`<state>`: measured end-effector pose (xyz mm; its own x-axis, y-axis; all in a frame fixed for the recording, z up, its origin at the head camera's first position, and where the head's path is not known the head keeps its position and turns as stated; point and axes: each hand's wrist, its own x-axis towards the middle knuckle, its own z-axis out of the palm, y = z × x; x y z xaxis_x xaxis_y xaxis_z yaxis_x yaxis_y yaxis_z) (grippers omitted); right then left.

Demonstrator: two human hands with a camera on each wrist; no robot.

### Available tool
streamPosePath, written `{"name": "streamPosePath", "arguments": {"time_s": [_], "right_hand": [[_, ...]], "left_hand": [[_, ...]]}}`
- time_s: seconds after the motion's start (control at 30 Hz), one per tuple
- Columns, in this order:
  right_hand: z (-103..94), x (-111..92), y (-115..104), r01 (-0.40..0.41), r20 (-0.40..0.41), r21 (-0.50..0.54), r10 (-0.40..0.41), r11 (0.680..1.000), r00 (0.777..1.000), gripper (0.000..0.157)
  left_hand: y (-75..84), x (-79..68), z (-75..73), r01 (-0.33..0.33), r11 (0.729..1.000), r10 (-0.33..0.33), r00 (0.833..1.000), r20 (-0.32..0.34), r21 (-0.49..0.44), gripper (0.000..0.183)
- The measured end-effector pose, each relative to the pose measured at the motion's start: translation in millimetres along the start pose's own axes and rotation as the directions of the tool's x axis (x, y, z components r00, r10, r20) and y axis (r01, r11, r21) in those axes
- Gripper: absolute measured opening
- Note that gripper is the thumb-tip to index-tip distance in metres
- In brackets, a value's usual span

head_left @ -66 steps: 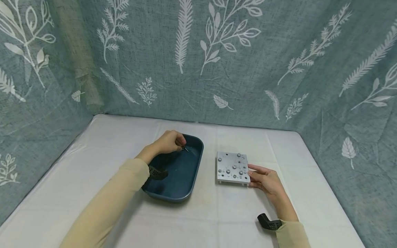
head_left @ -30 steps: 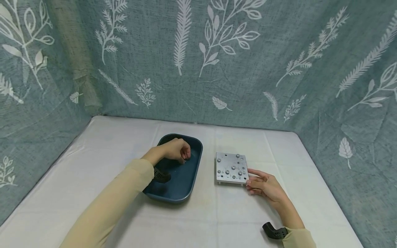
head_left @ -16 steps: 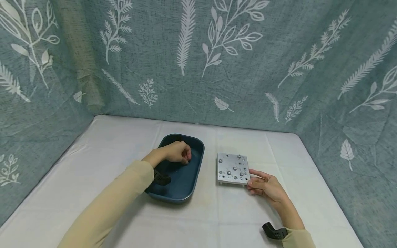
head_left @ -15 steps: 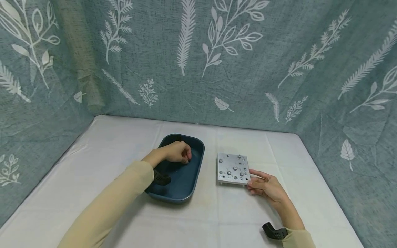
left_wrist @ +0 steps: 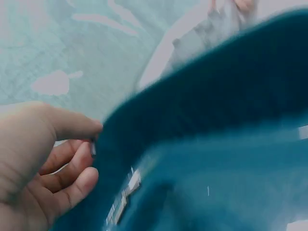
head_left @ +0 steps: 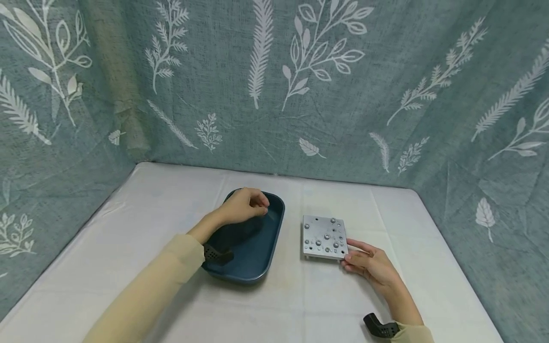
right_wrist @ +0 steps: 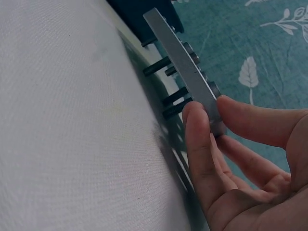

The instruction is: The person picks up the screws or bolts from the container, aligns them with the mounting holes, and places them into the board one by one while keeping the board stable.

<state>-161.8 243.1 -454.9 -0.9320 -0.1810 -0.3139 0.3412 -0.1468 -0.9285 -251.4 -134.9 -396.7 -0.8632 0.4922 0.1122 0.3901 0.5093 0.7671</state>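
Over the far part of the dark blue tray (head_left: 268,238), my left hand (head_left: 242,206) pinches a small screw (left_wrist: 94,147) between thumb and fingers. It is blurred and mostly hidden by the fingertips in the left wrist view. To the right, my right hand (head_left: 373,267) grips the near right corner of a silver metal plate (head_left: 319,226), thumb on top and a finger beneath. Socket-head screws (head_left: 327,237) and holes dot the plate's face. In the right wrist view, several screw shafts (right_wrist: 156,66) stick out below it.
Several blurred metal pieces (left_wrist: 126,195) lie in the tray. A white cloth (head_left: 274,314) covers the table. A green leaf-patterned curtain (head_left: 240,128) hangs behind and at both sides. Each wrist wears a black mount (head_left: 379,327).
My left hand held a screw above the tray, dipped lower into it, and has now risen with its fingertips pinched. The right hand keeps its grip on the plate.
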Motion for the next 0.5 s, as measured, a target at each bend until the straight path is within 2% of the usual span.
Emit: {"name": "streamPosePath", "arguments": {"time_s": [0.1, 0.17, 0.27, 0.33, 0.5], "right_hand": [[0.7, -0.6, -0.2, 0.0, 0.005, 0.007, 0.0, 1.0, 1.0, 0.067], [1.2, -0.8, -0.6, 0.004, 0.008, 0.01, -0.004, 1.0, 1.0, 0.066], [1.6, -1.3, -1.1, 0.002, 0.003, 0.012, -0.002, 1.0, 1.0, 0.066], [1.2, -1.6, -0.9, -0.002, -0.004, 0.017, 0.003, 1.0, 1.0, 0.066], [-0.7, -2.0, 0.6, -0.011, -0.009, 0.025, 0.011, 1.0, 1.0, 0.065]], "left_hand": [[11.1, -1.0, 1.5, 0.001, 0.989, -0.004, 1.0, -0.025, -0.151, 0.022], [18.9, -1.1, 3.3, 0.014, 0.965, -0.02, 1.0, -0.02, -0.261, 0.025], [29.8, 1.1, 9.8, 0.02, 0.931, -0.022, 1.0, -0.002, -0.364, 0.023], [36.1, 4.2, 16.4, 0.008, 0.921, -0.01, 1.0, -0.005, -0.388, 0.02], [48.2, 12.6, 39.7, -0.059, 0.92, 0.065, 0.998, 0.003, -0.388, 0.016]]}}
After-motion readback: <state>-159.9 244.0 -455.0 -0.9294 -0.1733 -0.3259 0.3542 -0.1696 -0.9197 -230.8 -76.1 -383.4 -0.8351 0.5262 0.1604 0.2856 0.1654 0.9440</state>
